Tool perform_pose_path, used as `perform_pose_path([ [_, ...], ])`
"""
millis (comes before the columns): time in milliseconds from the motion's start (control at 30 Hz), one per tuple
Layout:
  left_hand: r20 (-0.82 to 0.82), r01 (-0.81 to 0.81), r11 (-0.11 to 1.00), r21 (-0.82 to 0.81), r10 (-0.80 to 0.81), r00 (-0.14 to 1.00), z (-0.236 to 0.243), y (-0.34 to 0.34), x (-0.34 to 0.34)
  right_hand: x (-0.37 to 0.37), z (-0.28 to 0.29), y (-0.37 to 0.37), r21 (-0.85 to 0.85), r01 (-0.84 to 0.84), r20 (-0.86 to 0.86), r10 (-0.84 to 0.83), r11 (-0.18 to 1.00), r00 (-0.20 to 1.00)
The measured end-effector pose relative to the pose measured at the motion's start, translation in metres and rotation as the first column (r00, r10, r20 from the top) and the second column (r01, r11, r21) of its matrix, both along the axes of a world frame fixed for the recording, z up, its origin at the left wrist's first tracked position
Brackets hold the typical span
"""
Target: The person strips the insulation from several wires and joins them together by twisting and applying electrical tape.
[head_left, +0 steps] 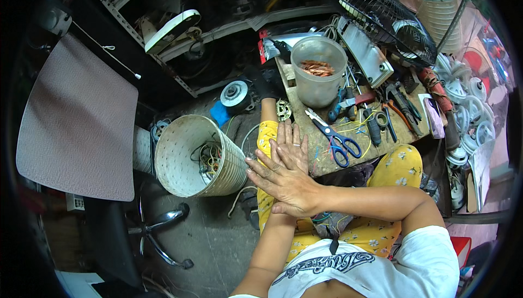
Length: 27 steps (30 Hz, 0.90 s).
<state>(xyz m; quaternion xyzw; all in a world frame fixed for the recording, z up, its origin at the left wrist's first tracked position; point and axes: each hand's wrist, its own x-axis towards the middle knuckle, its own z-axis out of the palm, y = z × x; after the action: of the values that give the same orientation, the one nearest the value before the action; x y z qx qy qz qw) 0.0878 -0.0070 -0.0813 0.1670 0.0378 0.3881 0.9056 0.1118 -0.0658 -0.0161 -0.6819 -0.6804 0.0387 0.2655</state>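
Observation:
My right hand (pixel 294 188) lies across the back of my left hand (pixel 296 155), both over my lap in yellow flowered trousers (pixel 400 168). The fingers of each are stretched out, the right ones pointing left and the left ones pointing away from me. A ring shows on a left finger. Neither hand holds anything that I can see; the left palm is hidden. Just right of them, scissors (pixel 339 144) with blue handles rest on a worn wooden board (pixel 298 102). Beyond stands a translucent plastic tub (pixel 318 88) with copper-coloured scraps inside.
On the board lie screwdrivers (pixel 373 129), pliers (pixel 399 116) and thin wire scraps. A pale ribbed bucket (pixel 169 159) with tangled wires stands left, by a grey chair back (pixel 81 118). A fan cage (pixel 381 14) leans behind; white plastic parts (pixel 468 107) are heaped right.

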Motion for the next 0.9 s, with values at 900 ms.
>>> perform_pose_path([
  [900,-0.309,0.014,0.852,0.524,0.175,0.935,0.144,0.071,0.124,0.195,0.062,-0.031,0.597,0.521,-0.336,-0.400,0.610,0.853],
])
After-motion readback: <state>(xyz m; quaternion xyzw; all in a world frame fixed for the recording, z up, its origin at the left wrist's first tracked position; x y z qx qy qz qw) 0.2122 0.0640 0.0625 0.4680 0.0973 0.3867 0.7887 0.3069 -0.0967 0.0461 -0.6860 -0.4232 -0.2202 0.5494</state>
